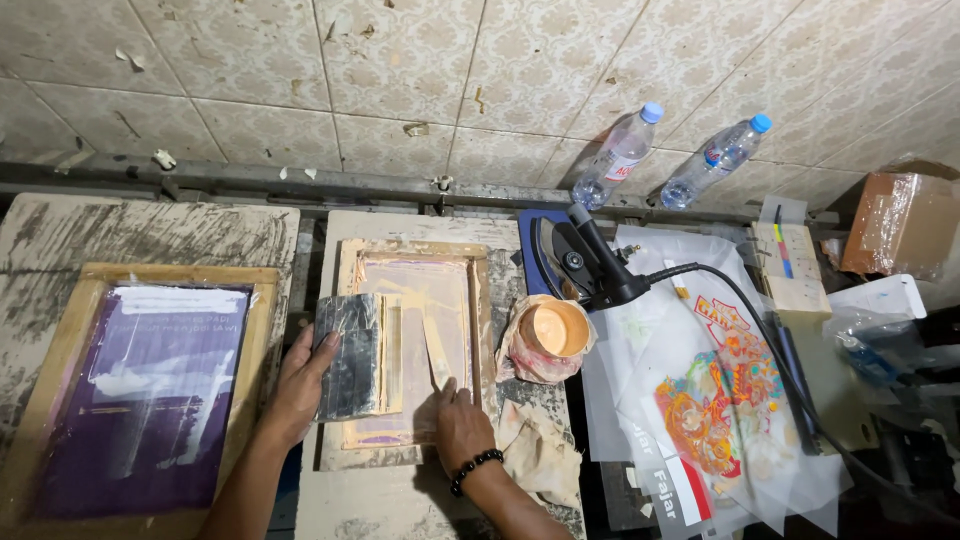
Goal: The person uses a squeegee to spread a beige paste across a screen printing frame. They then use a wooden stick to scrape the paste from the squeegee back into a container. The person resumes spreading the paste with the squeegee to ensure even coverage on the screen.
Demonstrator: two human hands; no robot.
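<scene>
**Squeegee set against a small screen-printing frame**

The small wooden printing frame (415, 340) lay flat on a paint-crusted board on the desk (420, 500), its mesh smeared with pale peach ink. A dark, wide squeegee (348, 355) rested over the frame's left side. To pull ink well here, the blade would want even pressure across its whole width, a steady tilt, and the frame pinned so that it could not creep.

The left hand (298, 385) was loosely open, its fingers curled over the squeegee's left edge, holding it lightly rather than clenched. The right hand (460, 425), with a dark bead bracelet at the wrist, was mostly closed and pressed on the frame's lower right part; a pale flat stick (437, 350) ran up from it, though whether the fingers gripped that stick I could not tell.

Just right of the frame stood a cup of peach ink (555, 328) wrapped in stained cloth. Beyond it lay a black clothes iron (570, 255) and clear sheets with a colourful print (715, 400). To the left lay a larger frame with a purple screen (150, 390), and two plastic bottles (620, 155) leaned against the tiled wall.
</scene>
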